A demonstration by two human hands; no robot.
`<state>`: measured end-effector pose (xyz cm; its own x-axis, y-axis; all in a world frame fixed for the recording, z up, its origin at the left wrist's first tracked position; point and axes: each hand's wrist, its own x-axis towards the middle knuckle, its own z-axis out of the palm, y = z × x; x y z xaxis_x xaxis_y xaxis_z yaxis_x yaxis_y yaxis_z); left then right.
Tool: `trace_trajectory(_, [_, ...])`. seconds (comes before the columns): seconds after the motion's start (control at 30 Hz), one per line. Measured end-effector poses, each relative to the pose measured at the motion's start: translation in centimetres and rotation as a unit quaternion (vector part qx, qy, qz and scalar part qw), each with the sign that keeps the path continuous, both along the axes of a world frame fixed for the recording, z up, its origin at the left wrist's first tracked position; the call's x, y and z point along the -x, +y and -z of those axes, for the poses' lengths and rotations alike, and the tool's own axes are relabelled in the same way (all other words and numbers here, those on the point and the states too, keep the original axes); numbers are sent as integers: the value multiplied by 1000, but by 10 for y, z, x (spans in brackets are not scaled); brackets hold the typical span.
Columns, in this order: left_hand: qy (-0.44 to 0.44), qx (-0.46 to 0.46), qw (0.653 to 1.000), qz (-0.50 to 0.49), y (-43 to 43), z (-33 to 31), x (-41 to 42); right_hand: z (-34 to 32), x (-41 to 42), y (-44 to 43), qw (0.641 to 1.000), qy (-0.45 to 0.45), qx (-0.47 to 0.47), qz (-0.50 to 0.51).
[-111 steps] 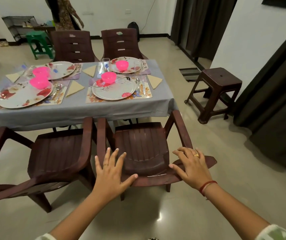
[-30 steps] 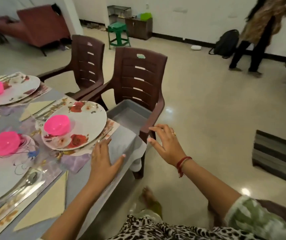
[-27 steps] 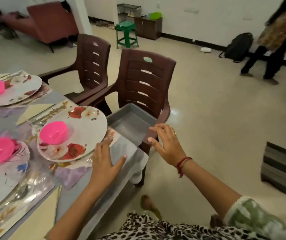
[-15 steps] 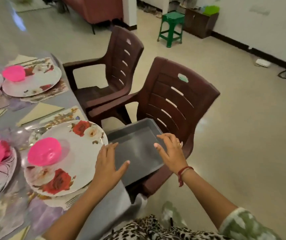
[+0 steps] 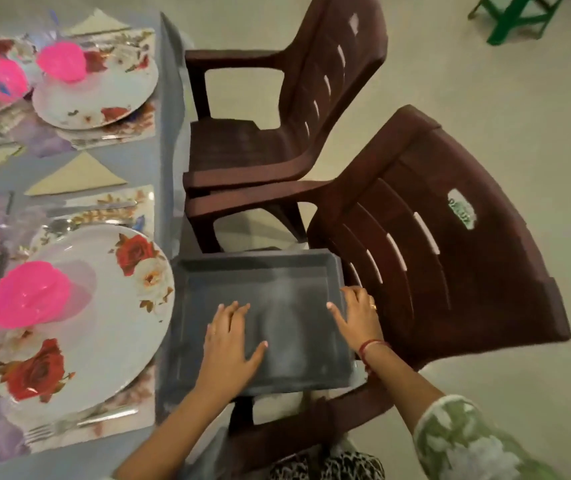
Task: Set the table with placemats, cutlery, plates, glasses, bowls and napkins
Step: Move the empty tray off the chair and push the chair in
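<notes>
A grey plastic tray sits on the seat of the near brown chair, right beside the table edge. My left hand is spread flat over the tray's inside, fingers straight. My right hand lies across the tray's right rim, thumb inside and fingers over the edge. On the table at left, a floral plate carries a pink bowl on a placemat, with a fork in front of it. A folded napkin lies beyond.
A second floral plate with a pink bowl is set farther along the grey tablecloth. Another brown chair stands behind the near one. A green stool is at the top right on the bare floor.
My view has tilted down over the chair. Both hands have come lower onto the tray: the left now over its inside, the right at its right rim.
</notes>
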<state>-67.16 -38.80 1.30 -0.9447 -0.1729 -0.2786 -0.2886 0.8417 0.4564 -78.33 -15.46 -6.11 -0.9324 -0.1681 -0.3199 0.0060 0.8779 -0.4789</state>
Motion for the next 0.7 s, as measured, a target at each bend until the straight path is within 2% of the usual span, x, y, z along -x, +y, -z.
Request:
trace_trajectory(0.17, [-108, 101, 988, 30, 3, 56, 12, 61, 14, 0, 992, -125, -17, 29])
trace_trajectory(0.23, [-139, 106, 984, 20, 5, 72, 10, 78, 17, -2, 987, -151, -28, 56])
trace_trajectory(0.53, [-181, 98, 977, -53, 2, 98, 4, 111, 29, -10, 957, -247, -13, 151])
trace_trajectory(0.7, [-160, 96, 980, -61, -2, 92, 3, 111, 36, -9, 963, -208, -29, 169])
